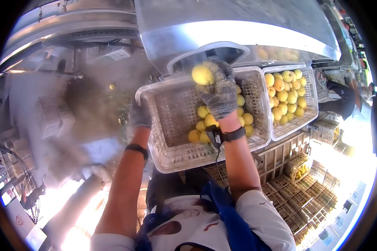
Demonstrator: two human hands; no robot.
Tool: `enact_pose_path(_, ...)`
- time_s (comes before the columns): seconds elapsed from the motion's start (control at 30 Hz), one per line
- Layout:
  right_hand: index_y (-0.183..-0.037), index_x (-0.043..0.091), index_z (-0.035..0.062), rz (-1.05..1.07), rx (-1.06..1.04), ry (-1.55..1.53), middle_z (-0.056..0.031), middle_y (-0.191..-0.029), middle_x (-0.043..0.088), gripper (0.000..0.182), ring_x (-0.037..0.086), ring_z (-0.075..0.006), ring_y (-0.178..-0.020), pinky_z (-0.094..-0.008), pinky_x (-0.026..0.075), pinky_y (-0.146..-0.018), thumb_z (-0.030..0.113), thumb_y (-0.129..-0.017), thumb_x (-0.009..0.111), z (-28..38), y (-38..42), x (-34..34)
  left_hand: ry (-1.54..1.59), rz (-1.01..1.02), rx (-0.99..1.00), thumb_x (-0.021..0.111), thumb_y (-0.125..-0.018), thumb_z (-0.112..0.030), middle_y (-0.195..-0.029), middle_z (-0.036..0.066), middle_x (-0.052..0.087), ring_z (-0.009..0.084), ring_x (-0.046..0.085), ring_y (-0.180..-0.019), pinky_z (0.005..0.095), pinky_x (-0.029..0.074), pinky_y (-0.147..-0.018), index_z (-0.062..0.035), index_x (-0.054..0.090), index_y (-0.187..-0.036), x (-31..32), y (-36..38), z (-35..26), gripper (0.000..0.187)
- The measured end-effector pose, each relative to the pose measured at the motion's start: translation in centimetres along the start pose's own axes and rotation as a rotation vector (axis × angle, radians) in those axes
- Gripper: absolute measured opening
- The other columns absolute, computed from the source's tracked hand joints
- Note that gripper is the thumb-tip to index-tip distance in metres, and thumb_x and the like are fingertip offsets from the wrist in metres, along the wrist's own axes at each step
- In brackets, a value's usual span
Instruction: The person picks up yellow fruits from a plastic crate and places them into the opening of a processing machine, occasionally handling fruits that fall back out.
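Note:
My right hand (220, 94), in a grey knit glove, is closed around a yellow fruit (202, 75) above the near crate. My left hand (140, 113), gloved too, is at the left rim of that white plastic crate (167, 161); its fingers are blurred and partly hidden. Several yellow fruits (195, 136) lie in the middle and right of this crate, below and beside my right hand. The left part of its floor shows bare. A metal chute (238, 33) with an opening stands just beyond the crate.
A second crate (273, 136) of yellow fruits adjoins on the right. Stacked crates (299, 196) stand at the lower right. Another person (343, 98) is at the far right. One fruit (112, 86) lies on the floor at left, near a pale crate (54, 117).

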State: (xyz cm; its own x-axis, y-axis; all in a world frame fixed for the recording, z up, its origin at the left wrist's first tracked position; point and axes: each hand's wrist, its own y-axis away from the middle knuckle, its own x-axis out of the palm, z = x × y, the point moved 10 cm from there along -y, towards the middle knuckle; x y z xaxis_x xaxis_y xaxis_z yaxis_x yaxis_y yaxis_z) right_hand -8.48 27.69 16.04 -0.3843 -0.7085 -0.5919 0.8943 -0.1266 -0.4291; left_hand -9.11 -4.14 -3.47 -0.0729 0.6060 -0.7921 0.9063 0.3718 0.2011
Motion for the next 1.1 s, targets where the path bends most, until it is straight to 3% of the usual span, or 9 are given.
enact_pose_path(0.17, -0.137, 0.057, 0.0064, 0.059, 0.171, -0.059, -0.0129, -0.138, 0.058, 0.062, 0.064, -0.0236, -0.113, -0.0332, 0.055, -0.096, 0.005, -0.079, 0.081, -3.3, 0.5, 4.2, 0.010, 0.008, -0.006, 0.065, -0.098, -0.035, -0.117, 0.028, 0.070, 0.0425, 0.068, -0.109, 0.0465, 0.053, -0.092, -0.0013, 0.060, -0.134, -0.6, 0.3, -0.8, 0.050)
enact_pose_path(0.23, -0.130, 0.062, 0.0056, -0.156, 0.212, -0.290, -0.0154, -0.133, 0.063, 0.054, 0.062, -0.0349, -0.118, -0.0429, 0.050, -0.105, 0.017, -0.080, 0.081, -4.1, 0.8, 3.5, 0.026, -0.018, 0.030, 0.065, -0.098, -0.037, -0.116, 0.028, 0.070, 0.0428, 0.068, -0.109, 0.0461, 0.053, -0.092, -0.0011, 0.061, -0.133, -0.7, 0.1, -1.0, 0.050)
enact_pose_path(0.37, -0.129, 0.063, 0.0034, -0.281, 0.143, -0.220, -0.0167, -0.130, 0.065, 0.060, 0.062, -0.0353, -0.119, -0.0421, 0.050, -0.104, 0.024, -0.078, 0.086, -3.8, 0.8, 3.1, -0.050, 0.006, -0.030, 0.063, -0.098, -0.041, -0.116, 0.028, 0.070, 0.0423, 0.068, -0.110, 0.0468, 0.052, -0.093, -0.0013, 0.061, -0.132, -0.9, 0.4, -1.3, 0.052)
enact_pose_path(0.43, -0.129, 0.063, 0.0024, -0.303, 0.065, 0.108, -0.0181, -0.124, 0.067, 0.066, 0.063, -0.0351, -0.116, -0.0422, 0.053, -0.099, 0.029, -0.075, 0.089, -2.6, 0.7, 2.9, -0.063, 0.014, -0.044, 0.062, -0.099, -0.043, -0.116, 0.028, 0.070, 0.0417, 0.068, -0.111, 0.0470, 0.052, -0.093, -0.0015, 0.062, -0.132, -0.6, 0.2, -0.6, 0.053)
enact_pose_path(0.53, -0.129, 0.064, 0.0029, -0.396, 0.203, 0.003, -0.0171, -0.121, 0.068, 0.065, 0.064, -0.0349, -0.112, -0.0435, 0.053, -0.096, 0.030, -0.075, 0.088, -3.7, 1.7, 3.1, -0.013, 0.026, -0.018, 0.061, -0.099, -0.046, -0.117, 0.027, 0.070, 0.0401, 0.069, -0.111, 0.0464, 0.052, -0.094, -0.0014, 0.062, -0.133, -0.1, 0.0, 0.0, 0.056)
enact_pose_path(0.9, -0.122, 0.066, 0.0060, -0.357, 0.170, 0.124, -0.0192, -0.115, 0.067, 0.060, 0.061, -0.0422, -0.107, -0.0528, 0.048, -0.096, 0.032, -0.071, 0.086, -3.1, -4.0, 4.8, 0.037, 0.030, -0.025, 0.063, -0.100, -0.040, -0.123, 0.026, 0.069, 0.0346, 0.069, -0.113, 0.0415, 0.051, -0.096, 0.0002, 0.055, -0.141, 0.0, 0.0, -0.1, 0.058)
enact_pose_path(1.0, -0.121, 0.065, 0.0010, -0.135, 0.243, -0.041, -0.0214, -0.118, 0.066, 0.063, 0.059, -0.0430, -0.114, -0.0518, 0.045, -0.102, 0.032, -0.072, 0.086, -1.0, -6.1, 4.6, -0.026, 0.007, 0.058, 0.060, -0.100, -0.042, -0.119, 0.026, 0.070, 0.0394, 0.068, -0.111, 0.0453, 0.051, -0.095, -0.0005, 0.059, -0.134, -0.3, 0.3, -0.3, 0.054)
enact_pose_path(1.03, -0.112, 0.067, -0.0009, -0.138, 0.323, 0.084, -0.0215, -0.112, 0.068, 0.043, 0.064, -0.0393, -0.104, -0.0453, 0.053, -0.091, 0.030, -0.085, 0.079, -1.2, -4.9, 4.5, -0.023, 0.000, 0.114, 0.055, -0.100, -0.045, -0.115, 0.027, 0.070, 0.0439, 0.067, -0.110, 0.0491, 0.050, -0.093, -0.0013, 0.063, -0.128, -0.3, 0.2, -0.9, 0.052)
enact_pose_path(1.1, -0.114, 0.067, -0.0009, -0.520, 0.070, -0.118, -0.0200, -0.110, 0.070, 0.041, 0.065, -0.0387, -0.104, -0.0431, 0.054, -0.090, 0.028, -0.087, 0.078, 2.0, -0.9, 0.3, 0.116, 0.032, 0.171, 0.054, -0.100, -0.044, -0.113, 0.027, 0.070, 0.0428, 0.067, -0.108, 0.0485, 0.050, -0.091, -0.0013, 0.062, -0.128, 1.2, -0.6, -0.1, 0.051)
